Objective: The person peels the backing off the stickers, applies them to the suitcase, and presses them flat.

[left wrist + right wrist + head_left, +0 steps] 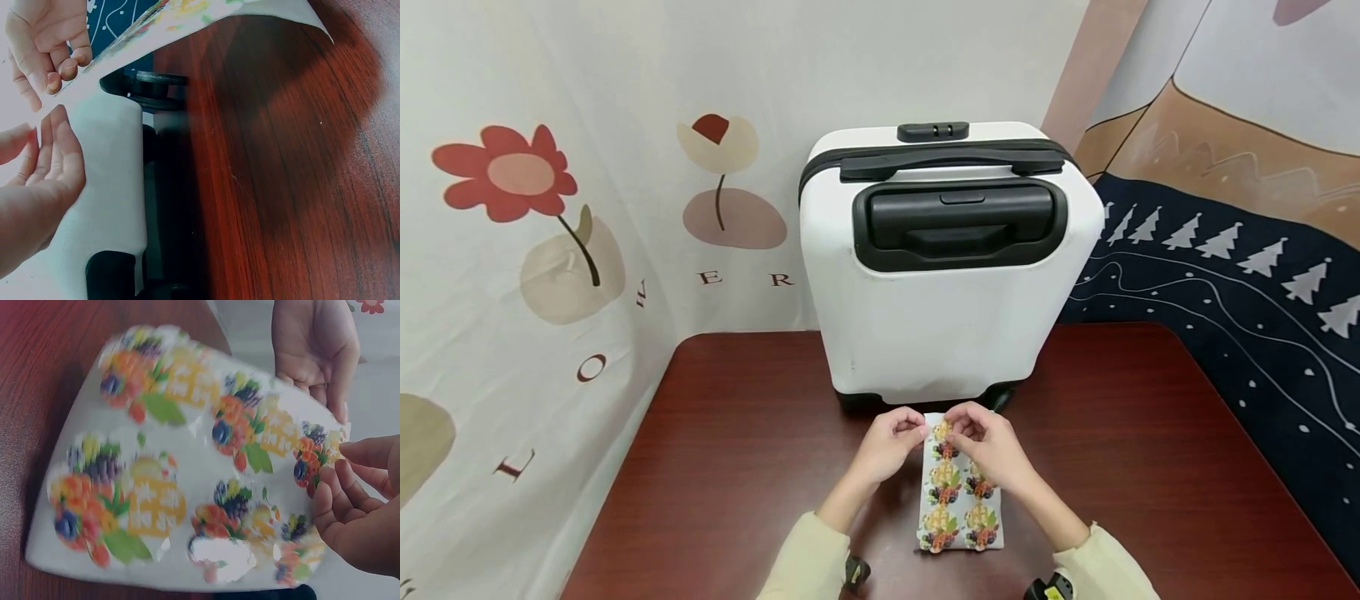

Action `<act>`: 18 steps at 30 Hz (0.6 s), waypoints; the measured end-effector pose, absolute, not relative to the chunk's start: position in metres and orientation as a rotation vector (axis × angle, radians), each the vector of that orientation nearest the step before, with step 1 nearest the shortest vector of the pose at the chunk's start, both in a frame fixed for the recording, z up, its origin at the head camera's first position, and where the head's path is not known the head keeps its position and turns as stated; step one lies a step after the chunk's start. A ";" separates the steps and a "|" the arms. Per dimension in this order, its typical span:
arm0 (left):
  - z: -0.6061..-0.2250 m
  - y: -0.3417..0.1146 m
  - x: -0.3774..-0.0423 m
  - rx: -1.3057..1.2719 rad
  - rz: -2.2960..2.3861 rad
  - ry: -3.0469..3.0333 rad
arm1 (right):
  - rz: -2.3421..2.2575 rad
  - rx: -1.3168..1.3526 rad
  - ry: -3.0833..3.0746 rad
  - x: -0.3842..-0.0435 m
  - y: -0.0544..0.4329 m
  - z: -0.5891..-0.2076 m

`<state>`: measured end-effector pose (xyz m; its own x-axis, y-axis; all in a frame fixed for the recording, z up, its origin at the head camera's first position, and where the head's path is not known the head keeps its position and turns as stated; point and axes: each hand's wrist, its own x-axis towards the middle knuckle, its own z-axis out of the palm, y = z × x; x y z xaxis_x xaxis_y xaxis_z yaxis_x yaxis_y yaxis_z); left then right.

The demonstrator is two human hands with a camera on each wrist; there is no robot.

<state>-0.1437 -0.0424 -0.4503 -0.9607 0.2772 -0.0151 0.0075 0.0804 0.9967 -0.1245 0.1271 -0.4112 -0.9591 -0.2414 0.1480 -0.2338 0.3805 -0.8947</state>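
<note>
A white sheet of fruit-printed stickers (943, 483) is held up over the table, its glossy face printed with colourful fruit clusters. My left hand (887, 446) pinches its upper left corner between thumb and fingertips. At the top edge, my right hand (988, 446) has thumb and index finger on one of the fruit stickers, pinching there. The right wrist view shows the sheet (187, 431) bowed, with my right hand (359, 506) at its narrow end and my left hand (315, 350) partly behind it. Seen from the left wrist, the sheet is nearly edge-on.
A white suitcase (947, 325) with a black handle stands upright just behind the hands on the dark red wooden table (737, 467). Printed cloth (625, 125) hangs behind and at the left. A dark blue cloth with white trees (1225, 242) hangs at the right.
</note>
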 end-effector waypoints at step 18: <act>-0.432 -0.042 -0.133 0.444 1.985 2.163 | -1.664 -0.500 2.689 -0.134 0.132 -0.441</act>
<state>-0.1333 -0.0417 -0.4322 -0.9408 0.3307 0.0737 0.1017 0.0683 0.9925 -0.1345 0.1324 -0.4411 -0.9495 -0.2310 0.2126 -0.2933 0.4113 -0.8630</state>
